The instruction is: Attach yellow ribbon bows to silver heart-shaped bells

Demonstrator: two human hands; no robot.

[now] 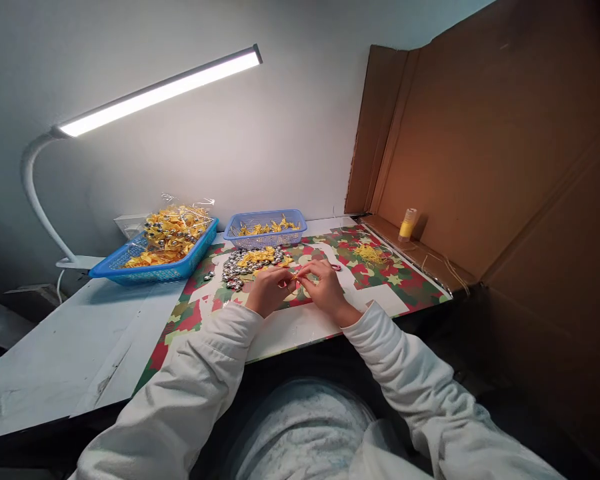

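White desk (55, 360) lying under a lamp (155, 93), left hand (269, 288) and right hand (325, 285) meeting over a patterned mat (380, 280), both grips pinching a small yellow piece (295, 275), silver beads (235, 270) piling just beyond.

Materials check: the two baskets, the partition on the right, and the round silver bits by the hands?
Blue baskets and: look like moulded plastic, fine mesh walls, slight sheen. Partition: brown corrugated cardboard, matte, folded flaps and creases. Silver pieces: shiny, metallic-looking, bright glints under the lamp; metal or plated plastic, can't tell.
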